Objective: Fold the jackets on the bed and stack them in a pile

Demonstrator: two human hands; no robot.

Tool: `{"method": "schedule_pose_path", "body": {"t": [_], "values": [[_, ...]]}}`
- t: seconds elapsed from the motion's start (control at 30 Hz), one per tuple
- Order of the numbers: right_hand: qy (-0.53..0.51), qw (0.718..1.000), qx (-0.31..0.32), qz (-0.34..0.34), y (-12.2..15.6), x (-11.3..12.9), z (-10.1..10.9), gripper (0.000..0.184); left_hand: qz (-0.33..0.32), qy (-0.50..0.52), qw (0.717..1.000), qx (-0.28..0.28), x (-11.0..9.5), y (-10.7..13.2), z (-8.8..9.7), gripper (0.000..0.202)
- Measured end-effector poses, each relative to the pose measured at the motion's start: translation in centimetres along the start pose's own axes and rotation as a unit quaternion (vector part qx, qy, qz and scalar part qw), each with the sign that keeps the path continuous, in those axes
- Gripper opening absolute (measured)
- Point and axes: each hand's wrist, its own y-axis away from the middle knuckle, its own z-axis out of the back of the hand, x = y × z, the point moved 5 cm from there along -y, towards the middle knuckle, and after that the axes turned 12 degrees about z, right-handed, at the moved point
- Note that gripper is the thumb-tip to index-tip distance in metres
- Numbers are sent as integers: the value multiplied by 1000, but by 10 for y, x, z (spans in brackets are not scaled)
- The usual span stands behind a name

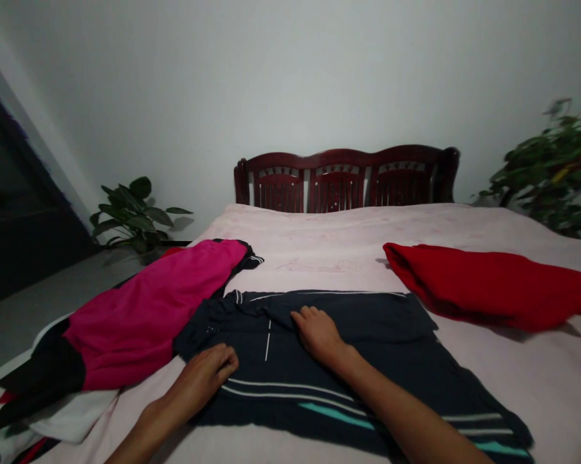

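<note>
Dark navy track pants (377, 335) with white stripes and a teal stripe lie folded over across the bed in front of me, their gathered waistband toward the left. My left hand (207, 374) rests at the near side of the waistband, its fingers curled down against the fabric. Over the middle of the pants is my right hand (319, 334), its bent fingers closed on the upper layer beside a short white line. Small creases run through the cloth around the fingers. My palms hide the exact grip of both hands.
A pink and black garment (145, 309) lies at the left, over white clothing (75, 415). A folded red garment (493, 280) is on the right. Pink bedding (329, 241) reaches a dark wooden headboard (338, 180). Leafy plants (135, 209) flank the bed.
</note>
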Motion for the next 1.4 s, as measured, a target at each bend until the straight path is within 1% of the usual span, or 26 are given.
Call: {"method": "schedule_pose_path", "body": {"t": [0.07,0.1,0.17,0.23,0.3,0.33,0.4,0.47,0.5,0.57,0.6,0.7,0.77,0.83,0.87,0.93,0.97,1.03,1.07,1.1,1.17,1.23,1.27,1.33,1.4], "values": [[-13,1000,-6,-14,-3,-6,-1,36,-3,8,1000,-21,-2,-3,7,28],[-22,999,-14,-21,-2,-9,0,36,-2,14,1000,-16,0,-3,10,28],[-36,999,-20,-21,2,-14,0,37,3,17,1000,22,9,2,10,23],[-45,999,-8,-8,7,-14,-4,38,8,1,998,62,21,10,8,18],[-53,999,1,-2,10,-14,-8,39,7,-10,997,82,31,15,5,16],[-60,998,-4,-4,11,-15,-10,40,5,-4,997,83,33,15,6,14],[-81,996,-29,-13,12,-16,-10,41,0,28,997,66,33,10,9,18],[-99,993,-53,-25,12,-17,-9,42,-8,56,998,15,28,-1,15,21],[-102,993,-56,-29,13,-17,-10,43,-11,54,998,-15,24,-7,17,21],[-95,994,-42,-34,14,-16,-12,43,-5,15,998,-55,19,-17,15,21],[-86,995,-30,-34,15,-15,-13,43,8,-19,998,-62,18,-20,10,23],[-68,997,-10,-26,21,-11,-12,41,49,-121,990,-57,20,-22,-4,36],[-68,997,-24,-26,26,-8,-7,38,62,-175,981,-59,19,-17,-8,48],[-70,996,-55,-29,31,-4,-2,37,63,-212,972,-85,12,-11,-7,59],[-74,995,-67,-30,34,-2,-1,38,51,-216,969,-107,4,-9,-6,63],[-92,993,-70,-32,38,2,-2,41,-2,-189,970,-151,-20,-7,-7,62],[-109,991,-64,-32,40,4,-4,42,-38,-165,972,-163,-34,-7,-11,59],[-148,987,-63,-29,45,4,-7,41,-101,-124,973,-165,-58,-10,-27,52],[-165,983,-73,-28,48,1,-5,41,-116,-115,973,-163,-67,-13,-37,49],[-176,980,-88,-30,54,-3,-2,40,-118,-114,973,-164,-72,-16,-47,49],[-178,975,-122,-56,71,-17,10,36,-96,-123,972,-173,-73,-21,-65,49],[-147,972,-145,-114,96,-37,25,30,-73,-127,973,-180,-68,-23,-77,47],[-120,971,-146,-149,110,-48,31,28,-69,-124,974,-176,-65,-22,-80,45],[-48,969,-120,-212,137,-67,41,23,-67,-114,978,-162,-63,-19,-80,39],[15,966,-71,-247,158,-80,42,24,-65,-103,983,-140,-65,-15,-75,33]]}}
